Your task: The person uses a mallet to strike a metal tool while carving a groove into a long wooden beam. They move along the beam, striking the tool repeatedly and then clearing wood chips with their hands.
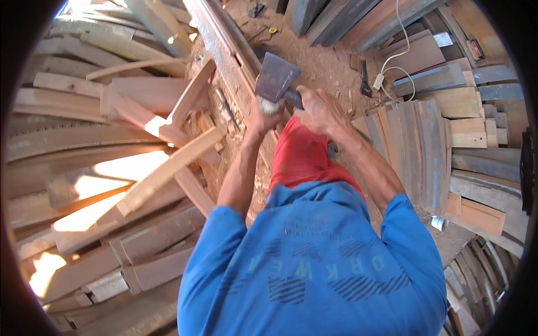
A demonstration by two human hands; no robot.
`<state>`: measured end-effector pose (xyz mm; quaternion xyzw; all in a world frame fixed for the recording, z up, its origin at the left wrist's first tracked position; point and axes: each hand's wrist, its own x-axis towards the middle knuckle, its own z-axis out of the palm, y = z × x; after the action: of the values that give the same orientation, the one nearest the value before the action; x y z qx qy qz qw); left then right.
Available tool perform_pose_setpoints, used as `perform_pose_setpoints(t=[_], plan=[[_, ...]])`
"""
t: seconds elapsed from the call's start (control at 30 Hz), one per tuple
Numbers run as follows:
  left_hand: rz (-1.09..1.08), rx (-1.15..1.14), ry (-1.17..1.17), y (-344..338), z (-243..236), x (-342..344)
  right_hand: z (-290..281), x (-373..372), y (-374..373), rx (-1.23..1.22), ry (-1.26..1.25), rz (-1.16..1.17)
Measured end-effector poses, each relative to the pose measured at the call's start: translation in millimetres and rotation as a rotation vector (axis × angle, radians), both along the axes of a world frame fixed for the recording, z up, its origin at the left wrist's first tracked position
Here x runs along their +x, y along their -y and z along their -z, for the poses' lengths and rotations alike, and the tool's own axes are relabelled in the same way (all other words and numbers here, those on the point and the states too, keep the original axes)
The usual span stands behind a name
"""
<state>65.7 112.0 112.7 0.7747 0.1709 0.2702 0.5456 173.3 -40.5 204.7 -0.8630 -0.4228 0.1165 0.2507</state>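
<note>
My right hand (320, 112) is closed around the dark handle of a mallet (278, 75) with a broad, grey, block-like head. Just left of it, my left hand (262, 120) is closed around something with a pale, rounded end (269, 106); the rest of that thing is hidden. The mallet head is in front of and just above this pale end, and I cannot tell whether they touch. Beneath my hands runs a long reddish timber beam (231, 61), partly covered by my red-clothed leg (300, 148).
Piled boards (67, 140) fill the left side, with loose offcuts (171, 168) close to my left arm. Stacked planks (420, 145) stand on the right. A white cord (399, 51) with a socket block (378, 82) and a dark tool (365, 78) lie on the shaving-covered floor.
</note>
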Motion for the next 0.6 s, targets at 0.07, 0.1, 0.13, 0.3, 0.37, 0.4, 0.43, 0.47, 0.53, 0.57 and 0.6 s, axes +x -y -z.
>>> perform_pose_setpoints(t=[0.07,0.1,0.13,0.3,0.37,0.4,0.43,0.47,0.53,0.57,0.6], plan=[[-0.004,0.119,-0.172,-9,36,-6,-8,-4,-1,0.169,-0.064,-0.033],[0.099,0.047,-0.123,-2,10,-3,-23,-6,3,0.212,-0.119,0.007],[0.097,0.023,-0.149,-1,7,-8,-51,-8,0,0.271,-0.168,0.026],[0.084,-0.051,-0.110,-3,17,-14,-61,-14,-10,0.566,-0.131,0.058],[0.052,-0.019,-0.104,1,8,-13,2,-11,-3,0.413,0.032,-0.023],[0.026,0.081,-0.131,-4,27,-18,7,-13,0,0.269,0.004,-0.060],[0.001,0.182,-0.159,-10,44,-23,10,-14,3,0.125,-0.023,-0.095],[0.018,-0.014,-0.071,0,27,-19,14,-10,7,-0.024,-0.049,-0.111],[0.081,-0.032,-0.083,4,20,-15,-4,-5,5,0.104,-0.158,-0.047],[0.114,-0.048,-0.099,10,22,-19,-15,-7,5,0.161,-0.223,-0.012],[0.129,-0.114,-0.187,18,23,-15,-28,-6,4,0.318,-0.234,-0.019]])
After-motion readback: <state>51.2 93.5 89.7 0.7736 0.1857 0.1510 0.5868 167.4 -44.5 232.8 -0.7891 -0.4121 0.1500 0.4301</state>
